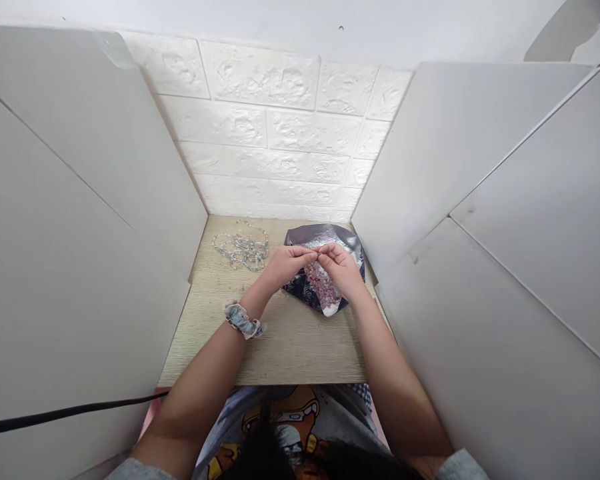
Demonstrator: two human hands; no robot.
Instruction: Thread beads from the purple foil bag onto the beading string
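Both left hand (pixel 299 261) and right hand (pixel 338 268) pinch narrowly, anything between indiscernible. They partly hide pink beads (pixel 322 288) and a pouch (pixel 304 235) near the worktop's (pixel 300 357) far right corner.

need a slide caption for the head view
Left hand and right hand meet over pink beads and a navy and silver bag, a pale blue beaded strand lying to their left.

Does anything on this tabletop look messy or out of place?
Mainly the pale bead strand: it lies in loose, overlapping loops on the tabletop, left of the silvery bag, so it looks tangled. Nothing looks clearly damaged.
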